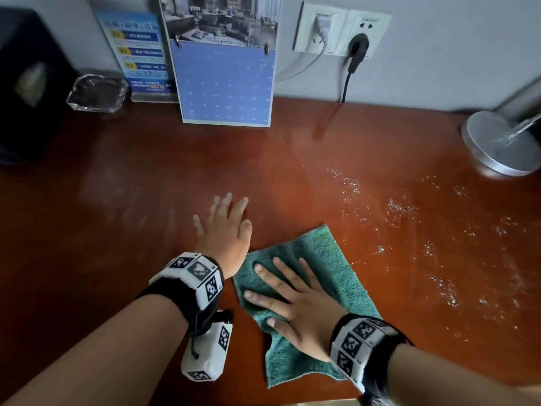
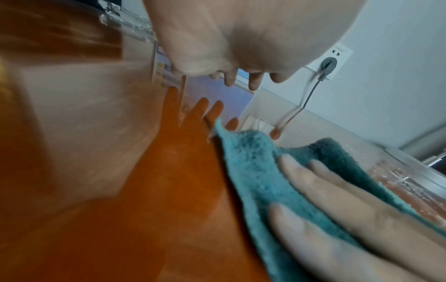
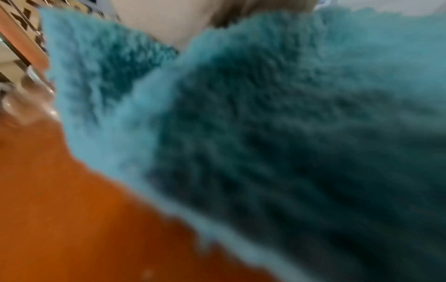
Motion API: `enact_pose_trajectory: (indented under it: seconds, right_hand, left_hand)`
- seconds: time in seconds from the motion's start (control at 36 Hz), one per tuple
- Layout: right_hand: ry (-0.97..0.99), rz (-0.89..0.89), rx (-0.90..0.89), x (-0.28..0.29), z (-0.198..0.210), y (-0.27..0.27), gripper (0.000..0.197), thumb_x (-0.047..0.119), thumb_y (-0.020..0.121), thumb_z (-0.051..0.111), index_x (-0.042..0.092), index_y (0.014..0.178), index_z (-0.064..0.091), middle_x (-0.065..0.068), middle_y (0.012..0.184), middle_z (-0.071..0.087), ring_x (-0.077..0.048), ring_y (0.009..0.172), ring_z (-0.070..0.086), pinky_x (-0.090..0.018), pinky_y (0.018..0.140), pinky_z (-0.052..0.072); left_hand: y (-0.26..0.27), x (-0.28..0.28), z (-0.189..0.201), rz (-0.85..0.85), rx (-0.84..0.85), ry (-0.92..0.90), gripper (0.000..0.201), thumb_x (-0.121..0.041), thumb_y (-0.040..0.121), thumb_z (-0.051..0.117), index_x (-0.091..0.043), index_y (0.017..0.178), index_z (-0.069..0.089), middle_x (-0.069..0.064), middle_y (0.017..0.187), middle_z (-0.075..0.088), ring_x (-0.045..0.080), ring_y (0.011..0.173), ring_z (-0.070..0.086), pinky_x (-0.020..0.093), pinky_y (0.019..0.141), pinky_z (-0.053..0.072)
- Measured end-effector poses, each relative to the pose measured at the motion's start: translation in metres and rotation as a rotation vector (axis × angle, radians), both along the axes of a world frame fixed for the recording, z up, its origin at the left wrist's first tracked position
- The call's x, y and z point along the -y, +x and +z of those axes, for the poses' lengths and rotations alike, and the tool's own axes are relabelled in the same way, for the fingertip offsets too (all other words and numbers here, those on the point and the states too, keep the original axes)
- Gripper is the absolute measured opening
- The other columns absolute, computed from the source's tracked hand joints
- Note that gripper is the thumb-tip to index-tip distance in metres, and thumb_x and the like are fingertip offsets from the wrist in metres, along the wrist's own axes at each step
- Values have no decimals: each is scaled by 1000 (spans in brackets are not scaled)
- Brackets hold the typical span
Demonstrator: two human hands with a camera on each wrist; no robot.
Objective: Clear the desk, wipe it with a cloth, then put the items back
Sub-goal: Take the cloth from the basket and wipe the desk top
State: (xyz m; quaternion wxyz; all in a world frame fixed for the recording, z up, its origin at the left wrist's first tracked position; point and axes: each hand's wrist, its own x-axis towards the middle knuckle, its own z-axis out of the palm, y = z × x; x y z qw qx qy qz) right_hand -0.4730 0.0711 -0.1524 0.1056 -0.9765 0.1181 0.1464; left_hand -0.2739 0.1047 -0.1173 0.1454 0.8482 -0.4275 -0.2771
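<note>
— How are the hands set?

— The right hand lies palm down on the teal cloth, fingers straight and spread, pressing it to the desk at the lower middle of the frame. The left hand is just beside the cloth's left edge, also palm down and splayed, gripping nothing.

— Is the left hand touching the wood?

— It's blurred. The left wrist view shows a gap between the fingertips and their reflection, so it probably floats just above the desk.

— What's hard to see?

— The right wrist view is almost all smeared terry. The palm covers the cloth's middle. A lamp base is cut off at the right edge, and a black box at upper left is too dark to read.

— Textures?

— The cloth has a looped nap and is rumpled, with one corner pointing up the frame. The desk is glossy reddish-brown wood, speckled with droplets on the right. The lamp base is round brushed metal. At upper left sits a chunky clear glass dish. A blue-gridded calendar stands upright at top centre.
</note>
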Motion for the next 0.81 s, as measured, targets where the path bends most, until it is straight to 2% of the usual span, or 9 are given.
enact_pose_trajectory:
  seconds: [0.14,0.31,0.39,0.47,0.56,0.81]
  right_hand:
    - [-43,-14,-16,19,-1,-20,50,50,98,25,46,147,16,6,160,7,-24,146,4,-52,107,10]
    - [-83,-33,-53,47,3,-33,49,50,98,21,46,147,15,6,160,9,-24,145,6,-51,107,10]
    - [-50,-23,-54,58,2,-35,49,49,99,22,47,147,12,8,160,3,-23,146,0,-51,109,5]
    - [-34,-7,-30,71,-1,-35,48,50,100,19,49,147,7,11,159,-5,-21,146,-10,-52,109,-2]
    - [-47,3,-27,84,-3,-32,47,51,100,17,49,146,6,11,159,-8,-20,146,-14,-52,110,-3]
    - [-79,-23,-36,113,-4,-14,47,53,100,12,50,146,3,10,159,-8,-20,145,-14,-52,110,-5]
  left_hand:
    - [-3,14,-3,-48,48,49,51,-32,100,22,-34,149,11,-6,159,-6,15,146,-12,53,116,-6]
    - [-7,34,-9,-94,102,136,54,-37,100,20,-40,149,-2,-4,158,-16,20,145,-16,58,114,-5]
    - [-11,41,-19,-129,144,203,55,-42,99,18,-39,148,-8,-3,157,-20,22,145,-16,61,112,-5]
    - [-15,43,-26,-148,162,260,57,-48,98,14,-37,147,-13,-2,155,-28,24,143,-23,62,109,-10]
    - [-17,42,-32,-186,185,296,62,-54,96,11,-35,145,-21,-1,150,-37,26,140,-30,63,107,-14]
    - [-14,45,-22,-228,102,386,65,-60,93,6,-35,142,-28,0,145,-45,28,136,-37,64,104,-17]
